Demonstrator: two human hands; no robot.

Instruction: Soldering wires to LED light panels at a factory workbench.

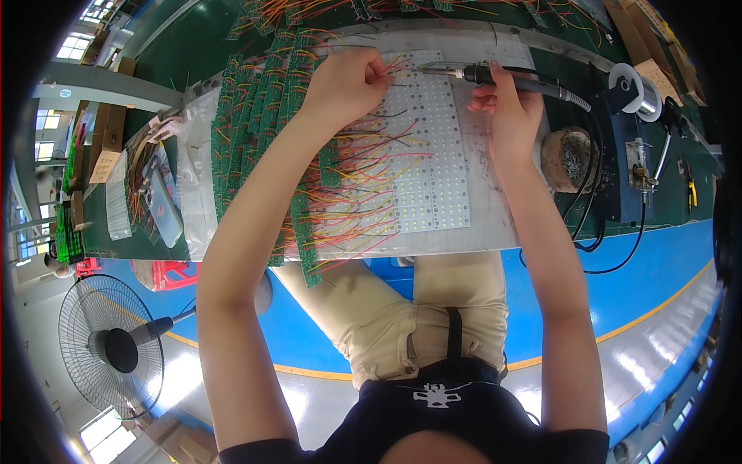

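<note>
My left hand (348,87) is closed in a pinch near the top of a white LED panel (444,174), and thin red and yellow wires come out by its fingertips. A soldering iron (483,74) is in my right hand (514,116), held like a pen, its metal tip pointing left over the panel's upper part, close to my left fingertips. Whether the tip touches the panel I cannot tell. Left of the panel lie several green circuit strips (267,116), partly under my left forearm. Their red, yellow and black wires (363,197) spread across the panel's left side.
A tip-cleaning pot (568,158) with grey crumbs stands right of my right hand. Beyond it are a solder spool (641,91), a blue unit (614,139) and black cables. A phone (161,205) lies at left; a fan (116,348) stands beside the bench. More wired strips lie at the far edge.
</note>
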